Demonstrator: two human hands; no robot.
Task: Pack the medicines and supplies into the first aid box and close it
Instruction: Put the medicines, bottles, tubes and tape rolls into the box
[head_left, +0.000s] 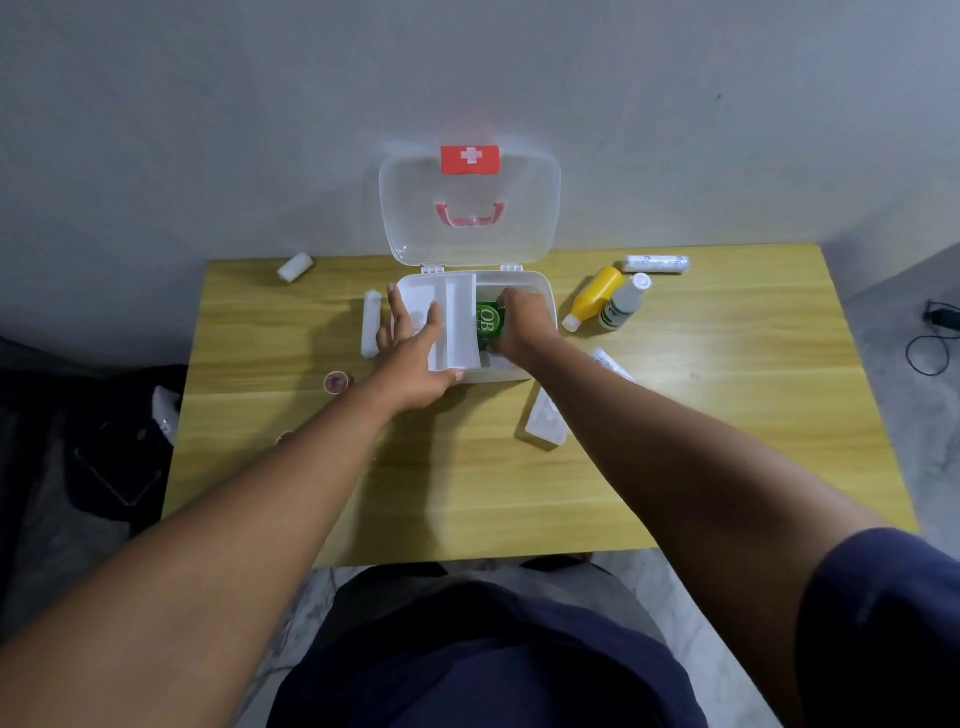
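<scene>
In the middle of the counter (727, 415) sits the first aid box (540, 283), with its clear lid (470, 208) standing open against the grey wall (208, 130). The right hand (522, 325) is down inside the box and is wrapped around a green packet (488, 322). The left hand (410, 358) lies flat, fingers spread, on the white tray (457, 327) that rests across the left part of the box.

Many things are not packed yet. A yellow bottle (595, 297) and a white bottle (623, 302) lie just right of the box. A white roll (657, 263) lies behind them. Another roll (295, 267) is far left of the box, and a long white pack (371, 323) lies just left of it. A flat white pack (543, 421) lies in front of the box, and a small round pot (336, 382) is off to the front left.

The tray could tip or slide if the left hand pushes too hard. The green packet could stick up and stop the tray from sitting flat, and then the lid might not shut. The bottles lie on their sides, so a bump from an arm could roll them.

The counter is yellow wood. The floor (924, 415) looks grey, with a black cord (930, 343) on it.
</scene>
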